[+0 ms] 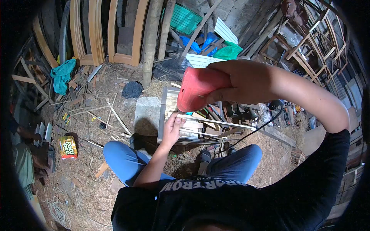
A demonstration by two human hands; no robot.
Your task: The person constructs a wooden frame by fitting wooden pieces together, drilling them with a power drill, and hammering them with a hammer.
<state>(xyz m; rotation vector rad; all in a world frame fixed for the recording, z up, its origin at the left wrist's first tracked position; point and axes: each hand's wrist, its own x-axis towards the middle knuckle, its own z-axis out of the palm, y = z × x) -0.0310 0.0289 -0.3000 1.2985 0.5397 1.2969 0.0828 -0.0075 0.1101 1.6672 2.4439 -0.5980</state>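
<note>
My right hand (227, 82) is wrapped round a red power tool (196, 86), raised above a low wooden workbench (163, 111). Below the tool, my left hand (172, 129) has its fingers closed at the near end of a long thin wood strip (219, 122), which runs off to the right. Whether the tool touches the wood is hidden by its body. Short pale wood pieces (190, 129) lie on the bench beside my left hand. A black cord (258, 129) curves down on the right.
Wood scraps (115, 111) litter the ground at the left, near a yellow packet (68, 147) and a coiled rope (58, 208). A co-worker's arm (25, 133) shows at the far left. Wooden frames (94, 30) lean at the back.
</note>
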